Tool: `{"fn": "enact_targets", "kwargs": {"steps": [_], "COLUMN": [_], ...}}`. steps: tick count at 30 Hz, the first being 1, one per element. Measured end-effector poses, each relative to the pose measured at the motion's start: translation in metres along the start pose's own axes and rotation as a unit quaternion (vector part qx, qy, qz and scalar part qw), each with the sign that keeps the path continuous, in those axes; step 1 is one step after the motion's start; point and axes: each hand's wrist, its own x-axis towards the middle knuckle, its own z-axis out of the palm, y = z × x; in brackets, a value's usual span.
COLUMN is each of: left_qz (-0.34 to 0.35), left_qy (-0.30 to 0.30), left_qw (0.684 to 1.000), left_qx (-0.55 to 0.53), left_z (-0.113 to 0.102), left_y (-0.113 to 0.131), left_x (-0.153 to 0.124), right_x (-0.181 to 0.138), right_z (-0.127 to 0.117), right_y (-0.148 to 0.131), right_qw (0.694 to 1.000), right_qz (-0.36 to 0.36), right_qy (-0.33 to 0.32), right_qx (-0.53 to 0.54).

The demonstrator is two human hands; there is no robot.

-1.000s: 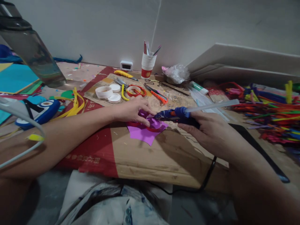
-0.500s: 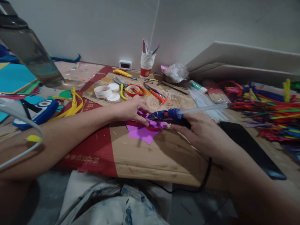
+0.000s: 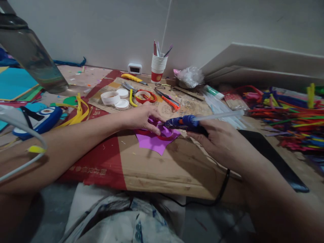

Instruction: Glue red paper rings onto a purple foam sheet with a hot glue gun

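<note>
My right hand (image 3: 222, 140) is wrapped round the grip of a dark blue hot glue gun (image 3: 186, 121). A translucent glue stick (image 3: 220, 115) juts from the gun's back end, and its nozzle points left at a red ring-like band (image 3: 167, 136). That band rests on a purple cut-out sheet (image 3: 154, 145) with pointed edges, flat on the cardboard. With thumb and fingers curved about the band, my left hand (image 3: 144, 118) steadies it from the left; the fingertips are partly hidden.
Beyond my hands lie white round lids (image 3: 122, 104), a red tape roll (image 3: 143, 97), an orange box cutter (image 3: 169, 100), a yellow cutter (image 3: 133, 78) and a stack of paper cups (image 3: 159, 67) with pens. On the right are a black phone (image 3: 273, 158) and colourful pipe cleaners (image 3: 298, 118).
The glue gun and my right hand have shifted slightly right, its nozzle staying over the band. My left hand keeps its place on the red band.
</note>
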Motion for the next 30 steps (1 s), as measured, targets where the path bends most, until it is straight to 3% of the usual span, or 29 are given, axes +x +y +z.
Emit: {"fn": "enact_targets", "kwargs": {"steps": [6,24,30], "left_qz": [-0.012,-0.005,0.033], "left_qy": [-0.007,-0.001,-0.007], "left_qw": [1.0,1.0,0.999], "left_qx": [-0.009,-0.006,-0.013], "left_z": [0.0,0.0,0.0], "left_y": [-0.001,0.0,-0.001], "left_x": [0.0,0.001,0.002], "right_x": [-0.001,0.002,0.002], "right_z": [0.006,0.013,0.012], "right_y": [0.008,-0.002,0.0], "right_qw": [0.999,0.999,0.999], "right_qz": [-0.025,-0.022,-0.036], "right_qy": [0.035,0.013,0.035], "right_qx": [0.014,0.044,0.013]}}
